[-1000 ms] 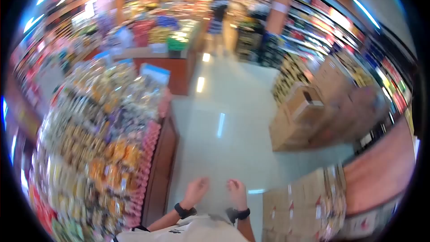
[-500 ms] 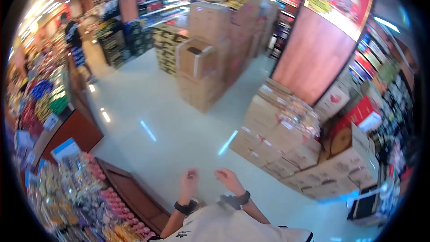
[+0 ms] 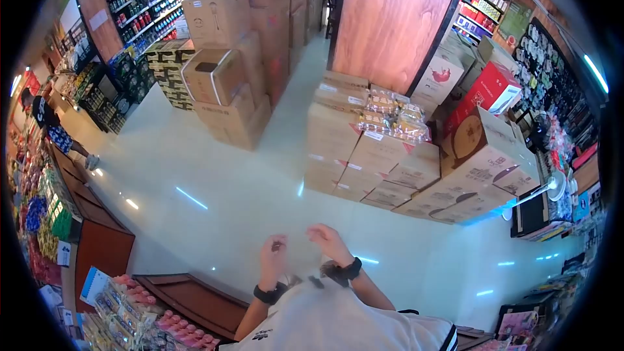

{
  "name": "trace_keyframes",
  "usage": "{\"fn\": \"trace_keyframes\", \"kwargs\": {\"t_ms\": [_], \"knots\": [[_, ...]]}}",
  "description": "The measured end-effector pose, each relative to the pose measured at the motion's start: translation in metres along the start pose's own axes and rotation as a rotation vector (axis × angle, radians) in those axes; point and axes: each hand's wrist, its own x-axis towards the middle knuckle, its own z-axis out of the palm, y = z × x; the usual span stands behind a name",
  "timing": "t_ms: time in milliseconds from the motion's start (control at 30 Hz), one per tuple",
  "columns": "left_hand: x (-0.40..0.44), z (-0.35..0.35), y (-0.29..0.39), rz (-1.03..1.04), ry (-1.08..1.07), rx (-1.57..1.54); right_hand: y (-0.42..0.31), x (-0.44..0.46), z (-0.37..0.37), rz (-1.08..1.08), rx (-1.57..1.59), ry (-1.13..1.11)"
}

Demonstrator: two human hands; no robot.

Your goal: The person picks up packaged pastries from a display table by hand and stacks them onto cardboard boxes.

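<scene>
My left hand is raised in front of my white shirt, its fingers curled. A small dark spot shows at its fingertips, too small to name. To its right, my right hand hangs in the air, fingers loosely bent and apart, with nothing seen in it. Both wrists wear dark bands. The hands do not touch each other, and pale floor tiles lie beneath them.
Stacked cartons with packaged snacks on top stand ahead, beside a wooden pillar. Taller cartons rise left of centre. Display counters line the left, where a person stands. A white fan is at right.
The view has swung to the right, so the cartons and the person have shifted left. The snack counter has dropped towards the lower left. Both hands stay raised in front of the shirt.
</scene>
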Motion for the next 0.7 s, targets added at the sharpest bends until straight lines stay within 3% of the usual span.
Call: {"fn": "trace_keyframes", "kwargs": {"t_ms": [433,467,700], "knots": [[0.1,0.138,0.04,-0.042,-0.104,0.135,-0.025,0.088,-0.158,-0.157,-0.084,0.138],[0.108,0.15,0.043,-0.026,-0.115,0.12,-0.034,0.09,-0.169,-0.035,-0.052,0.15],[0.149,0.226,0.05,-0.012,-0.138,0.053,-0.026,0.108,-0.251,-0.076,-0.064,0.196]]}}
